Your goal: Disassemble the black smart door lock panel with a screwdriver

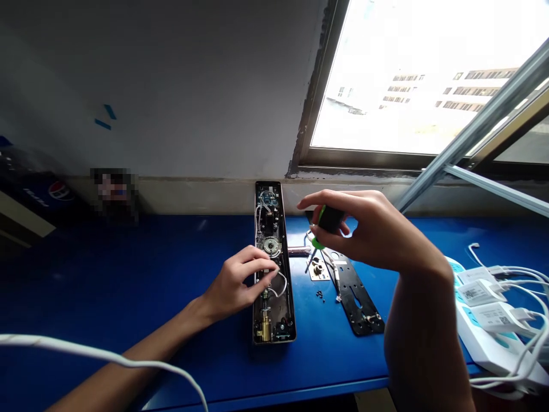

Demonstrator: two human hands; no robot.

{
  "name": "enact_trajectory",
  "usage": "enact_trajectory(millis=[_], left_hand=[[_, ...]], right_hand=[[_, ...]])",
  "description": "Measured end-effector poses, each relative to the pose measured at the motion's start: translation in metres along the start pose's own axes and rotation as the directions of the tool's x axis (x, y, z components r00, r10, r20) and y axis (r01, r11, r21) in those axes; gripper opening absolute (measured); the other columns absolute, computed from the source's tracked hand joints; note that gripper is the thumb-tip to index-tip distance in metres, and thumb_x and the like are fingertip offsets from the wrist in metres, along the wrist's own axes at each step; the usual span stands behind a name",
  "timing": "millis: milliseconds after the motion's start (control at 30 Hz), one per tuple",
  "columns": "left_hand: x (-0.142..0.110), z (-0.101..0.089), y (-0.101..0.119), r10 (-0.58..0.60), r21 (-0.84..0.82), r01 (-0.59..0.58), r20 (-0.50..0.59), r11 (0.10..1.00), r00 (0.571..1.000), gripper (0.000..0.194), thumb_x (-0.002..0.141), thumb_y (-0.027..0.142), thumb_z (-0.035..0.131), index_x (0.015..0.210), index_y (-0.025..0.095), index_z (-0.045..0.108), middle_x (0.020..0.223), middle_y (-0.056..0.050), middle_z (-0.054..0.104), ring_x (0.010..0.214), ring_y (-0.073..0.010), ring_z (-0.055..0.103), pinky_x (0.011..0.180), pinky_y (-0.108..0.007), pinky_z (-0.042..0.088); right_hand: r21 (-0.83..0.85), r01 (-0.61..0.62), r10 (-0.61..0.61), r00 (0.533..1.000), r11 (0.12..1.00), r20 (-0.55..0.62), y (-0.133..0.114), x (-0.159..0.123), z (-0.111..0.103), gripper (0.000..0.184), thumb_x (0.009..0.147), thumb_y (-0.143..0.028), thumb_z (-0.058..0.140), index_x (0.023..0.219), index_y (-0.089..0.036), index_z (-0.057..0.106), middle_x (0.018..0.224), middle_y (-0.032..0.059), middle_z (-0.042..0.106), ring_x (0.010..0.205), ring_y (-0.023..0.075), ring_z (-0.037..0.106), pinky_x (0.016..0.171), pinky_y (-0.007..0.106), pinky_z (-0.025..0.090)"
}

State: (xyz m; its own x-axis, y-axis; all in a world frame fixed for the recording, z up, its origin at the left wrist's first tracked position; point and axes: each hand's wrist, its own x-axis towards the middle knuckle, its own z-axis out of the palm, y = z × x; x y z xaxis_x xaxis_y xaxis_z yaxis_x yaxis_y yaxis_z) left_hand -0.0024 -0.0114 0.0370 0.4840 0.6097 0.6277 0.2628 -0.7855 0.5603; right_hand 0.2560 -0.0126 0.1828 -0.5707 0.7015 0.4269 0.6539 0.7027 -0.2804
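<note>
A long black smart lock housing [288, 297] lies open on the blue table, with a circuit board, wires and a brass cylinder [265, 330] inside. Over its middle, my left hand [246, 277] has thumb and fingers pinched together at the end of a white wire [282, 284]. My right hand [364, 226] holds a screwdriver [329, 220] with a black and green handle, raised to the right of the housing, its tip pointing down and left. Below the tip lie a small metal plate [319, 269] and several tiny screws [319, 295].
A black back plate [360, 312] lies on the blue table [193, 355], right of the housing, near a white cable [335, 274]. A power strip [484, 343] with several chargers stands at the right edge. A white cord [107, 356] crosses the lower left foreground. A window [407, 86] is behind.
</note>
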Motion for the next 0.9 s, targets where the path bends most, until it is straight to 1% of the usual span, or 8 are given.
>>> enact_trajectory(millis=[67,133,267,400,533,767,833,900], left_hand=[[0.019,-0.001,0.009,0.081,-0.053,-0.073,0.170,0.996,0.982,0.013,0.097,0.015,0.065,0.106,0.016,0.074,0.097,-0.007,0.072,0.088,-0.0160,0.068,0.076,-0.028,0.058],[0.041,0.001,0.014,0.135,-0.036,-0.130,0.310,0.991,0.941,0.014,0.099,0.016,0.062,0.104,0.015,0.075,0.097,-0.007,0.073,0.087,-0.0164,0.068,0.075,-0.028,0.057],[0.078,0.022,0.015,0.131,0.068,-0.200,0.550,0.977,0.825,0.012,0.095,0.014,0.064,0.096,0.017,0.075,0.094,-0.004,0.073,0.082,-0.0167,0.068,0.068,-0.028,0.052],[0.094,0.056,0.012,0.119,0.149,-0.298,0.682,0.943,0.721,0.011,0.089,0.012,0.069,0.084,0.019,0.076,0.085,-0.002,0.073,0.079,-0.0186,0.068,0.069,-0.031,0.051],[0.094,0.077,0.010,0.060,0.228,-0.364,0.773,0.903,0.632,0.010,0.085,0.011,0.072,0.078,0.019,0.074,0.083,-0.002,0.074,0.076,-0.0196,0.068,0.070,-0.032,0.050],[0.094,0.080,0.011,0.012,0.262,-0.372,0.804,0.890,0.594,0.011,0.088,0.014,0.072,0.078,0.019,0.074,0.085,-0.002,0.074,0.074,-0.0187,0.068,0.065,-0.030,0.049],[0.095,0.079,0.012,0.000,0.274,-0.380,0.812,0.883,0.584,0.010,0.089,0.015,0.073,0.079,0.018,0.074,0.086,-0.003,0.074,0.076,-0.0197,0.069,0.070,-0.032,0.053],[0.093,0.074,0.014,0.011,0.270,-0.377,0.801,0.886,0.599,0.006,0.088,0.015,0.074,0.083,0.018,0.074,0.087,-0.003,0.074,0.079,-0.0204,0.070,0.082,-0.036,0.056]], right_hand=[[-0.039,-0.068,0.070,0.996,0.997,0.052,0.006,-0.005,-0.008,0.042,0.085,-0.014,0.068,0.125,-0.026,0.067,0.092,-0.0025,0.075,0.069,0.0088,0.064,0.064,0.022,0.051],[-0.072,-0.147,0.154,0.984,0.986,0.094,0.010,-0.010,-0.015,0.039,0.085,-0.018,0.068,0.123,-0.028,0.068,0.093,-0.0014,0.076,0.070,0.0102,0.065,0.062,0.022,0.049],[-0.092,-0.287,0.300,0.927,0.954,0.225,0.019,-0.019,-0.022,0.035,0.084,-0.025,0.070,0.119,-0.029,0.069,0.087,-0.0003,0.074,0.060,0.0106,0.061,0.051,0.023,0.045],[-0.097,-0.367,0.378,0.869,0.925,0.318,0.028,-0.025,-0.026,0.036,0.084,-0.025,0.069,0.120,-0.031,0.069,0.075,-0.0033,0.068,0.051,0.0091,0.053,0.045,0.022,0.041],[-0.102,-0.372,0.385,0.868,0.923,0.312,0.030,-0.029,-0.030,0.036,0.085,-0.025,0.069,0.120,-0.031,0.068,0.075,-0.0032,0.067,0.052,0.0094,0.054,0.045,0.022,0.040],[-0.103,-0.353,0.368,0.881,0.930,0.298,0.028,-0.029,-0.033,0.032,0.085,-0.026,0.070,0.117,-0.028,0.068,0.078,-0.0015,0.068,0.053,0.0091,0.054,0.045,0.021,0.038],[-0.092,-0.343,0.355,0.885,0.935,0.301,0.029,-0.029,-0.033,0.032,0.085,-0.026,0.069,0.116,-0.027,0.068,0.079,-0.0013,0.068,0.053,0.0089,0.054,0.046,0.021,0.039],[-0.069,-0.321,0.327,0.899,0.945,0.291,0.030,-0.027,-0.032,0.031,0.085,-0.024,0.069,0.116,-0.026,0.068,0.081,-0.0011,0.069,0.054,0.0080,0.053,0.048,0.021,0.039]])
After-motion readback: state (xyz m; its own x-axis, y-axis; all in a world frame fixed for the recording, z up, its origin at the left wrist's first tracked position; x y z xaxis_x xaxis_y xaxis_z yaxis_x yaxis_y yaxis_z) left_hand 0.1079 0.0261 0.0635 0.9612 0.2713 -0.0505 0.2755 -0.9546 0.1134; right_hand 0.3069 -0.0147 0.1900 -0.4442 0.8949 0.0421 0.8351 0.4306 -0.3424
